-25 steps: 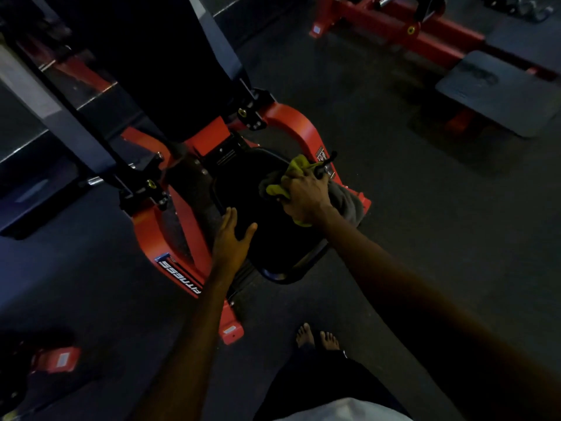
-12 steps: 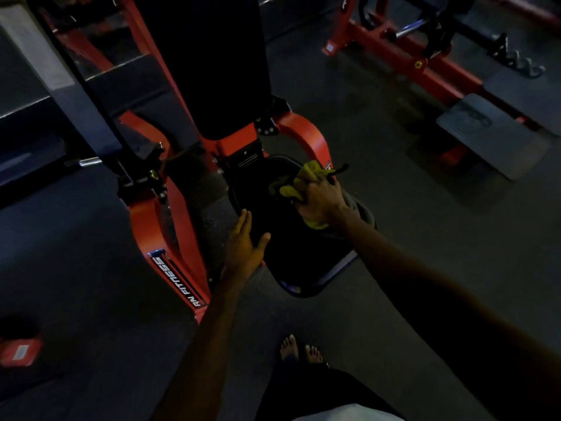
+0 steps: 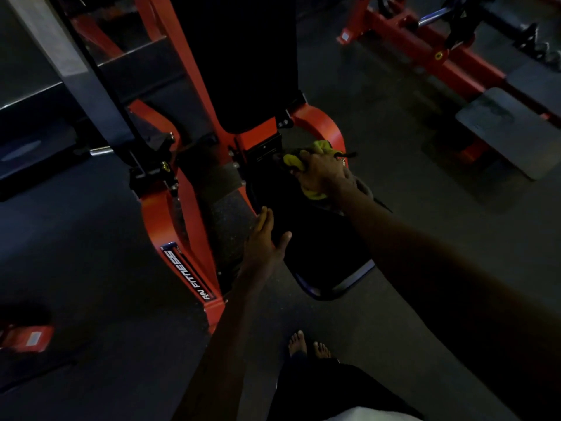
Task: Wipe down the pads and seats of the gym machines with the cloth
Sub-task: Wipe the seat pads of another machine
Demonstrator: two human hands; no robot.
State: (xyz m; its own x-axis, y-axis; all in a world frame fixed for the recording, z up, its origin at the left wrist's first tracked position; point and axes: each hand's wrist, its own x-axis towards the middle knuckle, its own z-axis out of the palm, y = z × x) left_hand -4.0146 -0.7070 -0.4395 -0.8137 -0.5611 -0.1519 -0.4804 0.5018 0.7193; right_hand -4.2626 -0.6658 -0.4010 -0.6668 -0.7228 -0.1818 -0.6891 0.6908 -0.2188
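Plainly, the right hand (image 3: 324, 173) was curled round a yellow cloth (image 3: 321, 145) and pressed it down on the far end of the black seat (image 3: 315, 253), close under the foot of the tall black back pad (image 3: 243, 56). Bunched folds of the cloth stuck out ahead of the knuckles and below the heel of the palm, and a greyer fold lay beneath the wrist. The left hand (image 3: 262, 244) lay flat at the seat's left edge, fingers straight and together, thumb spread toward the middle of the pad, holding nothing. The seat's near rim caught a thin bluish line of light, and its right edge was crossed by the right forearm. On the left, only a narrow strip of speckled floor separated the seat from the red frame leg (image 3: 158, 220), which bore an RN FITNESS label (image 3: 188, 275). A curved red bar of the same frame bent round just beyond the cloth. To the right, dark rubber floor (image 3: 409, 183) lay open between the seat and a grey footplate (image 3: 510, 132), well apart, which belonged to a second red machine (image 3: 425, 47) at the upper right. The person's bare feet (image 3: 299, 343) stood on the floor near the seat's front rim.
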